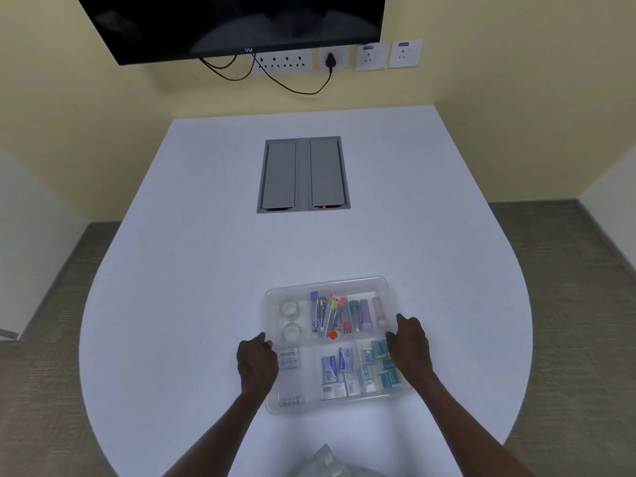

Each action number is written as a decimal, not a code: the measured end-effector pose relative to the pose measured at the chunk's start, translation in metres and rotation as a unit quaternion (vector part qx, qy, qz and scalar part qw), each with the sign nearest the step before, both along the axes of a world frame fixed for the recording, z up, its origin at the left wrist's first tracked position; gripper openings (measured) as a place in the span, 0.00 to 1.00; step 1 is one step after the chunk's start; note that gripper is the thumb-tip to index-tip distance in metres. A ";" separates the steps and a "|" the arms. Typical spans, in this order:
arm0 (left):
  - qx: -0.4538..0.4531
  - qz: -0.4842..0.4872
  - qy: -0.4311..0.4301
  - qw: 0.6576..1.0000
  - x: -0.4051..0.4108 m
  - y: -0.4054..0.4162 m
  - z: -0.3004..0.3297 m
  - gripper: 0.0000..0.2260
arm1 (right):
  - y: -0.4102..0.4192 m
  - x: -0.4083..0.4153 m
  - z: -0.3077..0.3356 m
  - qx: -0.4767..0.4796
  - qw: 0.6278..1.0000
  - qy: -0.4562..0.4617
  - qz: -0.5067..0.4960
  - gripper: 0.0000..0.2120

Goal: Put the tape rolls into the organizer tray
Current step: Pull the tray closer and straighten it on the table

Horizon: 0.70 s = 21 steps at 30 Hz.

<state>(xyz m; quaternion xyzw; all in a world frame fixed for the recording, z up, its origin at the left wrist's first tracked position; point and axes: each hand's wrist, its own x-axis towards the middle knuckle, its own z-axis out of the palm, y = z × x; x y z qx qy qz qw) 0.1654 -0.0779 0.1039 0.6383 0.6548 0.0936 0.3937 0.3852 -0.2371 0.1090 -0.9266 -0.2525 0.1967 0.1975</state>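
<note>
A clear plastic organizer tray (327, 283) with several compartments sits on the white table near me. Two clear tape rolls (290, 320) lie in its far left compartment, one behind the other. My left hand (256, 363) grips the tray's left rim, fingers curled over the edge. My right hand (409, 344) holds the tray's right rim, covering part of the near right compartment. The other compartments hold clips and scissors, coloured tubes, small white and blue boxes.
The white table (206, 253) is rounded at its near end. A grey recessed cable box (303, 173) is set into its middle. A clear plastic bag (327, 463) lies at the near edge. A dark screen (234, 22) and wall sockets are on the far wall.
</note>
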 end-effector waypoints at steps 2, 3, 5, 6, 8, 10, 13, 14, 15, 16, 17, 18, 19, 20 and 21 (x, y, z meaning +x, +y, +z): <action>0.010 0.002 0.007 1.000 -0.003 0.002 -0.005 0.16 | 0.000 0.001 0.001 -0.022 1.000 -0.014 0.013 0.14; 0.006 0.007 0.002 1.000 -0.005 0.003 -0.007 0.16 | -0.001 0.002 0.001 -0.034 0.999 -0.023 0.025 0.15; 0.001 0.009 -0.002 1.000 -0.006 0.006 -0.006 0.15 | 0.000 0.004 0.001 -0.078 0.994 -0.033 0.061 0.17; -0.009 0.007 0.000 1.000 -0.007 0.008 -0.006 0.14 | 0.000 0.005 0.003 -0.090 0.993 -0.027 0.066 0.17; -0.024 0.001 0.005 1.000 -0.008 0.015 -0.006 0.14 | -0.002 0.011 0.002 -0.124 0.988 -0.026 0.094 0.19; -0.037 -0.009 0.008 0.999 -0.010 0.021 -0.006 0.14 | -0.004 0.017 -0.001 -0.156 0.975 -0.060 0.147 0.24; -0.018 -0.072 0.044 0.996 -0.012 0.026 -0.004 0.13 | -0.002 0.022 0.002 -0.195 0.952 -0.103 0.212 0.22; 0.000 -0.111 0.067 0.992 -0.011 0.026 -0.004 0.14 | 0.001 0.022 0.006 -0.210 0.944 -0.116 0.226 0.19; 0.021 -0.146 0.085 0.985 -0.009 0.026 -0.004 0.18 | 0.005 0.020 0.011 -0.221 0.939 -0.127 0.232 0.17; 0.037 -0.172 0.092 0.980 -0.006 0.026 -0.003 0.22 | 0.010 0.019 0.015 -0.228 0.934 -0.141 0.237 0.17; 0.054 -0.191 0.087 0.976 -0.003 0.028 -0.002 0.24 | 0.016 0.019 0.018 -0.224 0.931 -0.159 0.240 0.19; 0.073 -0.212 0.077 0.972 0.002 0.031 0.000 0.27 | 0.023 0.020 0.019 -0.207 0.933 -0.170 0.239 0.24; 0.088 -0.242 0.069 0.964 0.007 0.035 0.001 0.31 | 0.031 0.022 0.019 -0.186 0.936 -0.172 0.243 0.31; 0.102 -0.286 0.066 0.951 0.012 0.040 0.002 0.36 | 0.040 0.025 0.021 -0.171 0.938 -0.161 0.255 0.39; 0.109 -0.333 0.071 0.934 0.018 0.045 0.003 0.41 | 0.050 0.028 0.022 -0.161 0.938 -0.142 0.272 0.45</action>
